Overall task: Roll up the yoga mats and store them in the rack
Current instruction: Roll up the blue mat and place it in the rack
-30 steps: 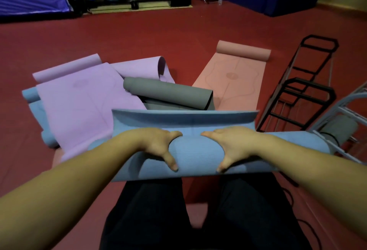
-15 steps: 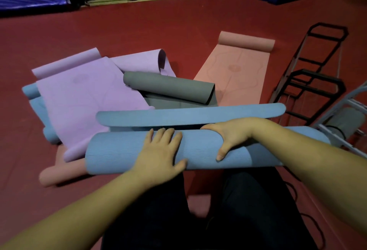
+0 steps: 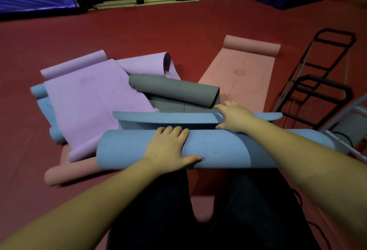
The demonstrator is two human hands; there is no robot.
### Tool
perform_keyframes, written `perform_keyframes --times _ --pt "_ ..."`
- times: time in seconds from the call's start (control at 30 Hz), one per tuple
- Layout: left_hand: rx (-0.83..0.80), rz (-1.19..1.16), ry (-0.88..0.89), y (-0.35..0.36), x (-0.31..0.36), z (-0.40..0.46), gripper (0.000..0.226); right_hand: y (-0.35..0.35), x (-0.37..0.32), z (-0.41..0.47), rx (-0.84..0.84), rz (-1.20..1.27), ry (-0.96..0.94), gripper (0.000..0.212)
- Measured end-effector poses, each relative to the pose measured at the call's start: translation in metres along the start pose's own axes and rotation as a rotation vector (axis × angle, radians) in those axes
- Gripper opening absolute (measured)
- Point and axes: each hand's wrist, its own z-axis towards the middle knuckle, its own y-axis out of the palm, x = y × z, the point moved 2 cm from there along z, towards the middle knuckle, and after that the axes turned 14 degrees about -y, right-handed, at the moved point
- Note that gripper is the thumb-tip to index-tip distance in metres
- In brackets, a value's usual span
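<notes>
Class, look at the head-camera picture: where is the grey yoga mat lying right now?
The grey mat lies partly rolled at the centre of the head view, between the purple mat and the pink mat, just beyond the blue mat.

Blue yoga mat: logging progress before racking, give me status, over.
Left hand flat on the rolled blue foam yoga mat. Right hand on its loose end flap. Roll nearly finished. Grey rolled mat lies just beyond.

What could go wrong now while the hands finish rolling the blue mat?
1. The loose flap is still free; if the right hand lets it slip, the blue roll may loosen.
2. Only the left hand presses on the roll, so it may spring open.
3. The grey mat lies just beyond and could be bumped.
</notes>
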Motion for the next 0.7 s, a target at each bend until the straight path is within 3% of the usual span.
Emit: perform_keyframes --times 0.07,0.2,0.37,0.5,0.7 --pt "-0.029 0.008 -0.015 -0.001 -0.001 0.006 0.094 0.003 0.001 0.009 -0.030 -0.090 0.006 0.074" --pt "-0.077 0.020 -0.025 -0.007 -0.005 0.019 0.088 0.008 0.003 0.024 -0.012 -0.131 0.029 0.043" --pt "-0.019 0.074 0.028 -0.006 -0.008 0.030 0.086 -0.003 0.005 0.022 0.352 -0.076 0.092 0.027" --pt "0.002 0.067 0.045 -0.006 -0.006 0.039 0.082 -0.018 0.005 0.021 0.470 -0.114 0.119 0.026" --pt "-0.045 0.054 -0.016 -0.006 0.002 0.047 0.067 -0.042 0.004 0.029 0.439 -0.128 0.138 0.030"
